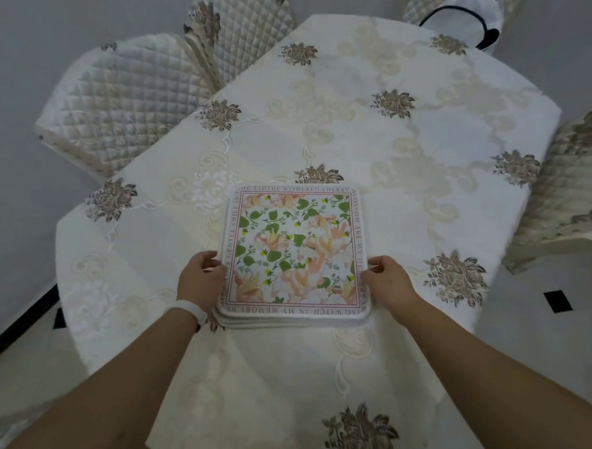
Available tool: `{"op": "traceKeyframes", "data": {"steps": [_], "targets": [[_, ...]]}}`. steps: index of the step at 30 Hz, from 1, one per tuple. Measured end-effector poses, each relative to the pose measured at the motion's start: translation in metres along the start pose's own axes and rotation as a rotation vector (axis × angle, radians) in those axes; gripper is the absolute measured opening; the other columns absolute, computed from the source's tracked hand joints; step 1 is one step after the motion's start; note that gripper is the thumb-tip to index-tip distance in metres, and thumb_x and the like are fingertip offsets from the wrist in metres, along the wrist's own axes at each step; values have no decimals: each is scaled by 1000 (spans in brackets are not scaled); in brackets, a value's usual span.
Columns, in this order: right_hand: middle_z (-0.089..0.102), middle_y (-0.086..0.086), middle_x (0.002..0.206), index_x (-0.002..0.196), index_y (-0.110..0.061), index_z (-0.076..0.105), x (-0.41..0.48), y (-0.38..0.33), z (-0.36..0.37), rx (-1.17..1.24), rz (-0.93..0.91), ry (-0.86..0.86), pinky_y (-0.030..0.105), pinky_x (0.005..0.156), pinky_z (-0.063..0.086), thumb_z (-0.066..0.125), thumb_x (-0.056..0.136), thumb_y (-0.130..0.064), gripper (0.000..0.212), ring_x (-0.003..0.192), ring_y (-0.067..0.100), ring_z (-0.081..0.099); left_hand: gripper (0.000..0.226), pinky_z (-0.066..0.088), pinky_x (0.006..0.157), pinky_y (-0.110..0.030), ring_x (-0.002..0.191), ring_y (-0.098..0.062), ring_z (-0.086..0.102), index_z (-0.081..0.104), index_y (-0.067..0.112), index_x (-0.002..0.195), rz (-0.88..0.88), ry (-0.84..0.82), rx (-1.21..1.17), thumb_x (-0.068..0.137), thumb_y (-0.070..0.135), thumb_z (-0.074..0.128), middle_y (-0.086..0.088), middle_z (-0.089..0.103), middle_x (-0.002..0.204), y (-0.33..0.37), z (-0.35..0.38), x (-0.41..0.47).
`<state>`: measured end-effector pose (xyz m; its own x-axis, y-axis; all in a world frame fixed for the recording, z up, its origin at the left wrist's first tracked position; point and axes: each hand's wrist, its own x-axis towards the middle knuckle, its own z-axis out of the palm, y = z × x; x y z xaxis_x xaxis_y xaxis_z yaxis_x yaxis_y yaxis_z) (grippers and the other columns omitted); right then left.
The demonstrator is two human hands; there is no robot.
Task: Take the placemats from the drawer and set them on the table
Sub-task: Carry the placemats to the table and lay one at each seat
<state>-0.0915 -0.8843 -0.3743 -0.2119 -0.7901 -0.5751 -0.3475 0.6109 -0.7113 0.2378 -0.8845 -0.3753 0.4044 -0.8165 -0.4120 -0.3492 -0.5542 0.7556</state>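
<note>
Both forearms are reaching over the table, the left hand curling its fingers round the left edge of the placemats, which are lying stacked on the near half, the right hand clamping the opposite edge. Setting down seems under way; next, peeling off the top mat is probably calling for a light pinch.

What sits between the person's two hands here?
The stack of placemats, lying on the tablecloth; the left hand grips its left edge, the right hand its right edge. Head view.
</note>
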Motion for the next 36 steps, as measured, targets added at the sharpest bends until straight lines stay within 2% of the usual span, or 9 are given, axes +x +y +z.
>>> {"op": "traceKeyframes", "data": {"steps": [5,9,14,19,22,27,29,33,36], "targets": [[66,3,101,116,-14,57,11,-12,2,84,41,28,38,80,56,62,90,-16,27,89,20,67,40,45,79,-31,92,-21,61,53,12,127,-60,-88,70,88,17,63,-5,64,109,15,5,13],[62,-4,96,113,-16,53,11,-18,9,109,26,36,26,61,49,62,91,-14,24,81,10,62,23,51,66,-27,81,-17,66,61,14,111,-114,-126,40,87,15,62,-5,69,100,19,9,14],[63,-1,95,114,-17,50,5,-19,14,93,24,54,29,60,53,58,91,-11,25,75,12,62,18,45,50,-23,63,-14,62,56,16,104,-47,-176,47,88,6,58,0,66,85,30,28,-1],[61,-2,93,114,-20,48,-11,-19,13,64,-5,75,30,49,55,50,92,-5,27,70,18,64,20,47,58,-25,70,-13,62,55,21,103,-20,-149,-19,89,7,58,1,65,91,25,31,-14],[63,7,97,108,-12,53,-26,-20,10,69,45,82,40,61,61,47,91,-2,21,74,22,65,26,47,55,-24,71,-11,63,56,21,110,-13,-154,-86,89,6,58,1,66,94,22,28,-28],[62,7,102,109,-7,54,-61,-24,-2,19,40,88,15,36,46,43,93,4,22,72,13,60,30,53,63,-30,72,-14,66,61,15,118,19,-204,-146,89,7,62,-2,70,96,14,20,-51],[62,6,102,110,-8,55,-78,-22,-7,34,42,113,13,34,42,44,93,5,24,72,11,59,27,53,63,-29,73,-14,66,61,13,115,47,-227,-180,89,5,63,-2,69,93,14,18,-59],[65,4,103,106,-12,56,-123,-6,-10,58,39,202,22,51,50,48,89,2,24,80,13,63,27,47,58,-23,76,-10,63,60,17,112,147,-307,-241,90,2,61,6,65,88,17,6,-78],[66,2,101,103,-15,57,-155,8,-8,73,33,283,34,68,57,50,88,-2,20,86,17,65,25,55,67,-33,81,-18,68,61,20,110,214,-398,-252,91,4,61,-2,70,96,13,-5,-88]]}}
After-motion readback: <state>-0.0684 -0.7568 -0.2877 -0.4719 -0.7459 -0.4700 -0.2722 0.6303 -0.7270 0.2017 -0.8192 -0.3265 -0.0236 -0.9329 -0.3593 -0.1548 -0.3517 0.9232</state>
